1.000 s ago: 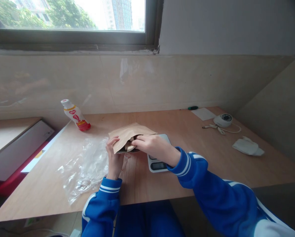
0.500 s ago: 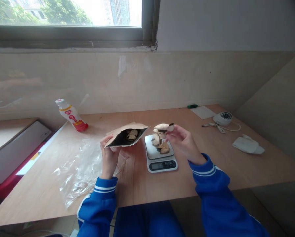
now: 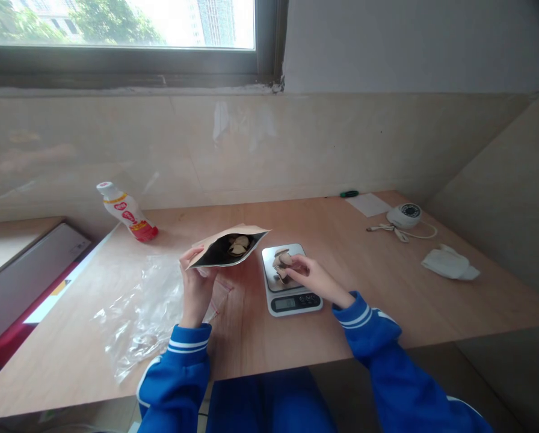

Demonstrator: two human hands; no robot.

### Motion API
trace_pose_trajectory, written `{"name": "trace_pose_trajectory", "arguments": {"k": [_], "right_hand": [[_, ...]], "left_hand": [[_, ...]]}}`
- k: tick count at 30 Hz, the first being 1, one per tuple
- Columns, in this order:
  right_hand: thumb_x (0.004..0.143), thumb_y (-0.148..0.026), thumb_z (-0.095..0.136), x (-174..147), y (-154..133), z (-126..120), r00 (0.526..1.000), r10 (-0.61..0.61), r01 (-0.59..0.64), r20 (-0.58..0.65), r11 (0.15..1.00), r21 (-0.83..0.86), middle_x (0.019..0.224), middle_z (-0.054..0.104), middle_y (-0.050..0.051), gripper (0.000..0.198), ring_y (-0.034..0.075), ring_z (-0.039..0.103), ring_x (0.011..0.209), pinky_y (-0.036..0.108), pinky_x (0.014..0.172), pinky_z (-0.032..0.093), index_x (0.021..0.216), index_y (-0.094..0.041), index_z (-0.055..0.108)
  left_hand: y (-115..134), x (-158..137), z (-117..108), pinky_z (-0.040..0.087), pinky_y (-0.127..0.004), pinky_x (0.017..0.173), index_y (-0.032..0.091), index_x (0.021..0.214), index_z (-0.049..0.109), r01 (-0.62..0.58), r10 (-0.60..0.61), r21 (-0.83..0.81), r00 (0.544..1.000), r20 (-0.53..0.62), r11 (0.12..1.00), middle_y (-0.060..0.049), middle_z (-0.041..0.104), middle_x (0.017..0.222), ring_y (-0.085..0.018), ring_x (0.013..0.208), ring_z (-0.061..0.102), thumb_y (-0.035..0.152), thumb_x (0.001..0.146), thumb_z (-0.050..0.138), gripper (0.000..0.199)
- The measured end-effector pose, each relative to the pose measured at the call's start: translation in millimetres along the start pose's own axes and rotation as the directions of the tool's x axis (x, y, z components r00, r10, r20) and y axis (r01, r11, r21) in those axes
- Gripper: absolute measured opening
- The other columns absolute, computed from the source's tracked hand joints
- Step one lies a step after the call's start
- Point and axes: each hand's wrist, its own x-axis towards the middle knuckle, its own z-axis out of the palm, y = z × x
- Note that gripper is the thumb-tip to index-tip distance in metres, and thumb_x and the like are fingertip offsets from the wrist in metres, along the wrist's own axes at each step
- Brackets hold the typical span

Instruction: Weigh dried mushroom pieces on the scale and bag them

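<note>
My left hand (image 3: 198, 288) grips a brown paper pouch (image 3: 228, 233) with a dark lining, its mouth held open towards me. Pale dried mushroom slices (image 3: 239, 245) show inside it. To the right, a small white kitchen scale (image 3: 275, 287) with a steel plate lies on the table. More dried mushroom slices (image 3: 282, 258) are piled on that plate. My right hand (image 3: 312, 276) is over the plate, fingers pinched on slices at the pile's right side; the fingers partly hide them. The numbers on the scale's display are too small to read.
A clear plastic bag (image 3: 138, 319) lies crumpled left of the pouch, partly behind my left wrist. A red-and-white bottle (image 3: 129, 213) stands at the back left. On the right are a white dome camera (image 3: 403, 215) with cable, a white cloth-like bundle (image 3: 450, 263), paper (image 3: 369, 204) and a green-handled tool (image 3: 349, 193).
My right hand has moved down and left, bringing the mushroom slices from above the scale to the pile on its plate. My left hand still holds the pouch in nearly the same place.
</note>
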Motion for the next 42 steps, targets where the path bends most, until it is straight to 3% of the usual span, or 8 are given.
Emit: {"name": "trace_pose_trajectory", "arguments": {"k": [9,13,18,24,28,32,37,42], "right_hand": [[0.081,-0.046,0.063,5.3,10.4,-0.2,0.986,-0.110,0.086,-0.123,0.979,-0.184,0.078,0.063,0.003,0.033,0.018,0.058,0.074,0.032,0.067,0.048,0.090,-0.016,0.068],[0.079,-0.051,0.065,5.8,12.0,-3.9,0.989,-0.029,0.031,-0.147,0.999,0.014,0.085,0.068,0.006,0.043,0.018,0.061,0.075,0.034,0.070,0.052,0.101,-0.014,0.069],[0.075,-0.054,0.070,1.8,7.0,-17.2,0.971,0.076,0.000,-0.227,0.948,0.319,0.104,0.071,0.010,0.048,0.024,0.065,0.097,0.037,0.084,0.054,0.105,-0.016,0.069],[0.071,-0.052,0.075,-6.1,19.4,-36.0,0.941,0.155,-0.016,-0.301,0.909,0.417,0.083,0.068,0.004,0.044,0.014,0.058,0.069,0.027,0.060,0.047,0.097,-0.017,0.071],[0.065,-0.053,0.078,-9.4,32.7,-49.1,0.909,0.207,-0.020,-0.361,0.888,0.460,0.084,0.067,0.005,0.044,0.013,0.055,0.069,0.025,0.059,0.044,0.087,-0.016,0.069],[0.062,-0.059,0.076,-15.1,43.3,-59.6,0.878,0.262,-0.105,-0.401,0.922,0.373,0.085,0.067,0.006,0.051,0.012,0.052,0.064,0.025,0.057,0.041,0.087,-0.015,0.067],[0.061,-0.061,0.072,-27.6,58.4,-64.7,0.878,0.332,-0.274,-0.344,0.939,0.207,0.080,0.067,0.006,0.049,0.016,0.053,0.066,0.029,0.059,0.040,0.081,-0.017,0.068],[0.061,-0.066,0.067,-38.1,80.1,-69.0,0.907,0.318,-0.330,-0.276,0.944,0.003,0.073,0.067,0.009,0.048,0.026,0.061,0.077,0.038,0.073,0.045,0.067,-0.018,0.065]], "left_hand": [[5.7,0.8,-1.4,0.042,-0.048,0.104,0.023,0.122,0.046,-0.071,0.072,0.031,0.997,-0.016,0.997,-0.008,0.050,0.120,-0.024,0.117,0.053,0.032,0.081,0.069,0.049],[4.2,0.7,-1.5,0.042,-0.047,0.103,0.024,0.122,0.045,-0.083,0.084,0.032,0.996,-0.011,0.996,-0.008,0.051,0.120,-0.024,0.117,0.053,0.031,0.081,0.069,0.048],[0.5,0.1,-1.7,0.043,-0.049,0.103,0.024,0.121,0.045,-0.064,0.064,0.022,0.998,-0.004,0.998,-0.009,0.051,0.120,-0.025,0.117,0.053,0.032,0.080,0.070,0.050],[1.9,-0.6,-1.9,0.042,-0.048,0.104,0.024,0.122,0.045,-0.053,0.053,0.027,0.999,0.000,0.998,-0.008,0.051,0.120,-0.024,0.117,0.052,0.033,0.080,0.070,0.050],[2.4,-0.9,-2.2,0.041,-0.047,0.104,0.024,0.121,0.046,-0.046,0.046,0.031,0.999,0.009,0.998,-0.008,0.050,0.121,-0.024,0.118,0.051,0.032,0.080,0.070,0.049],[0.0,-1.2,-2.7,0.041,-0.047,0.104,0.024,0.119,0.048,-0.042,0.042,0.025,0.999,0.015,0.999,-0.007,0.050,0.120,-0.024,0.117,0.052,0.032,0.078,0.072,0.049],[-2.0,-0.4,-3.3,0.041,-0.048,0.105,0.023,0.121,0.046,-0.063,0.062,0.015,0.998,0.020,0.998,-0.008,0.050,0.120,-0.024,0.117,0.052,0.032,0.079,0.071,0.050],[3.8,4.7,2.4,0.040,-0.050,0.108,0.025,0.128,0.032,0.066,-0.067,-0.114,0.998,-0.012,0.991,-0.015,0.039,0.139,-0.026,0.130,0.046,0.034,0.078,0.072,0.064]]}}
